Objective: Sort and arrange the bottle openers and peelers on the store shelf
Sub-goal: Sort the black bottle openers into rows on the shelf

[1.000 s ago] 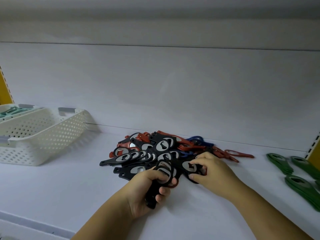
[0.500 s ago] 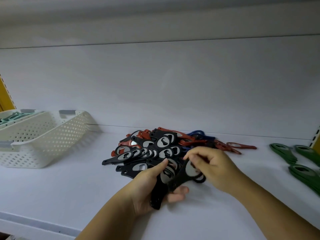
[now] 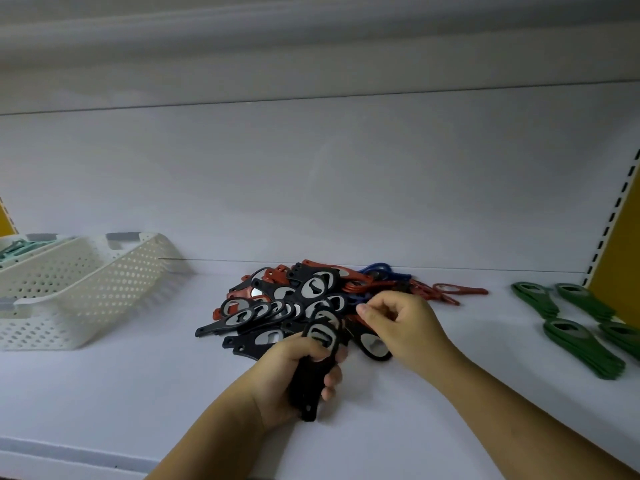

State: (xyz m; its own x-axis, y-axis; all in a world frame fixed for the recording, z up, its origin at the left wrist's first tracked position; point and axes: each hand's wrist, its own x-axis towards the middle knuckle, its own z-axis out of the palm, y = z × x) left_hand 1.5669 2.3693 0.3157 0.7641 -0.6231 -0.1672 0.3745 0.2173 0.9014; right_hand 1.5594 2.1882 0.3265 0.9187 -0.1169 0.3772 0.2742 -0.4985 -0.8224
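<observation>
A mixed pile of black bottle openers [image 3: 277,311], red openers [image 3: 356,284] and a few blue ones [image 3: 379,270] lies mid-shelf against the back wall. My left hand [image 3: 287,379] grips a small stack of black openers [image 3: 313,368] by the handles, heads pointing up, just in front of the pile. My right hand [image 3: 405,327] hovers at the pile's right front edge with fingers curled, and holds one black opener [image 3: 375,346] whose metal-lined head sticks out beneath it. Green openers [image 3: 575,336] lie sorted in stacks at the right.
A white perforated basket [image 3: 114,282] stands at the left, with a second basket holding pale green items [image 3: 14,249] behind it. A yellow upright with slots [image 3: 616,258] bounds the shelf on the right. The shelf's front edge [image 3: 69,452] runs below my arms.
My right hand lifted a black opener from the pile and brought it beside the left hand's stack. The left hand's grip has tightened round the stack and shifted slightly right.
</observation>
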